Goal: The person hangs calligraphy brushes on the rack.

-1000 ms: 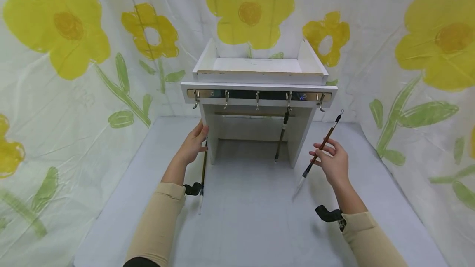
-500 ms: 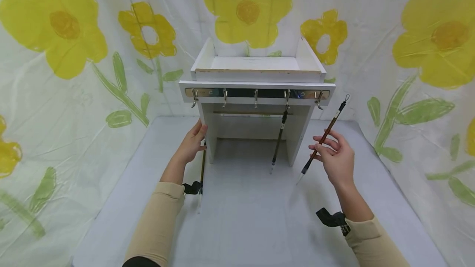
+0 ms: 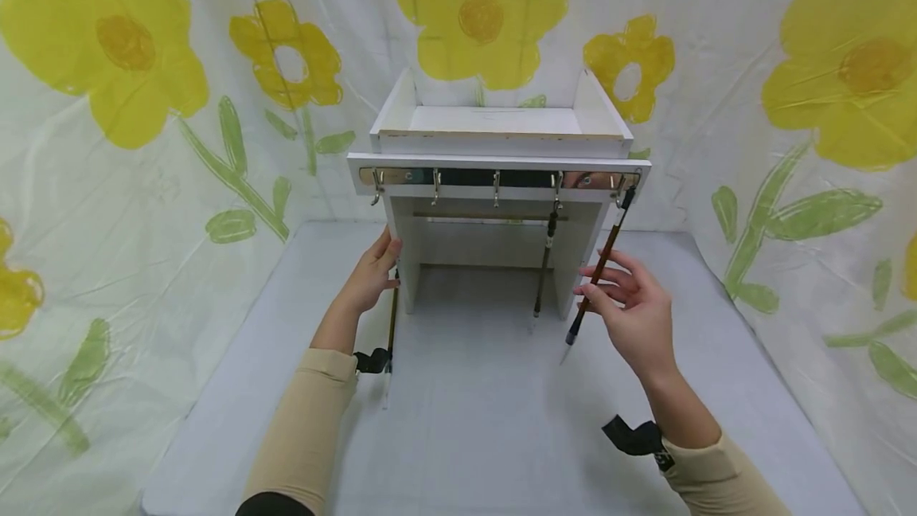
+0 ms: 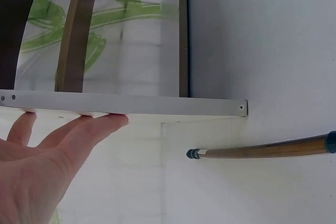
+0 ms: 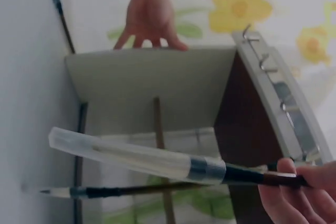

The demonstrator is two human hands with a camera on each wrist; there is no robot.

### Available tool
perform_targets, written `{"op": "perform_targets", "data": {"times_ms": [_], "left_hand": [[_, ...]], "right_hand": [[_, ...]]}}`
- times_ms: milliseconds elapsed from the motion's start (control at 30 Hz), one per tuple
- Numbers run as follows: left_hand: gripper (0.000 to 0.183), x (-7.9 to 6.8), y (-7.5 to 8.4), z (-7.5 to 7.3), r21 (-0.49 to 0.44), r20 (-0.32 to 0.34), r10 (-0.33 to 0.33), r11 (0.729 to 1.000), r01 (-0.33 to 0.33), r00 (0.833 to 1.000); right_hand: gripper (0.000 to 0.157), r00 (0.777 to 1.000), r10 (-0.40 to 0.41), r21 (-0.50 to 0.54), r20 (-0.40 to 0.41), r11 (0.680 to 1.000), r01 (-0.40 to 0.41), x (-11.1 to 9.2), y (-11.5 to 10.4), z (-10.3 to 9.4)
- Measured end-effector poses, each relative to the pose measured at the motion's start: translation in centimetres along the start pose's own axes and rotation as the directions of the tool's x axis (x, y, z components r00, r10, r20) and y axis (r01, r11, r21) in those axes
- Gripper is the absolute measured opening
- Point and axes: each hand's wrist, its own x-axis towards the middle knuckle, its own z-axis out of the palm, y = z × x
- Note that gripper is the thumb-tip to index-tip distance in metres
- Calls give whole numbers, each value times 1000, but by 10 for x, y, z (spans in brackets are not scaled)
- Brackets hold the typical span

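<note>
My right hand (image 3: 641,321) pinches a calligraphy brush (image 3: 605,255) by its brown handle. The brush slants, its dark top end overlapping the rightmost hook (image 3: 618,191) in the head view. In the right wrist view, a clear plastic cap (image 5: 121,150) covers its bristles. Against the outer left side of the white shelf unit (image 3: 501,149) rests my left hand (image 3: 368,277), fingers extended along the panel in the left wrist view. Another calligraphy brush (image 3: 544,261) hangs tip down from the fourth hook (image 3: 557,188).
A metal hook rail (image 3: 530,179) runs across the shelf's front; its three left hooks carry nothing. One more brush (image 3: 392,325) lies left of the unit, beside my left wrist. A white cloth covers the table (image 3: 466,420), and a flowered curtain (image 3: 165,205) surrounds it.
My right hand first lifts the brush slightly, then moves left, bringing its top end to the rightmost hook. The hanging brush swings a little. My left hand stays on the panel.
</note>
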Motion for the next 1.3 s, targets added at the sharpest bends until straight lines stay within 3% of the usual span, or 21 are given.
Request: {"op": "perform_targets", "data": {"times_ms": [200, 500, 700, 1067, 1300], "left_hand": [[67, -2, 0, 1, -2, -9, 8, 1000, -8, 1000], [68, -4, 2, 3, -19, -8, 17, 1000, -17, 1000], [67, -4, 1, 2, -17, -8, 23, 1000, -23, 1000], [63, -2, 1, 2, -10, -9, 18, 1000, -18, 1000], [63, -3, 1, 1, -19, -4, 7, 1000, -7, 1000]], "right_hand": [[49, 980, -47, 8, 195, 999, 46, -6, -1, 24], [50, 949, -4, -11, 314, 1000, 8, -8, 1, 57], [51, 937, 30, -37, 349, 999, -18, -9, 5, 74], [51, 931, 70, -69, 360, 996, -48, 1, 5, 84], [52, 920, 122, -54, 372, 993, -110, 5, 19, 91]]}}
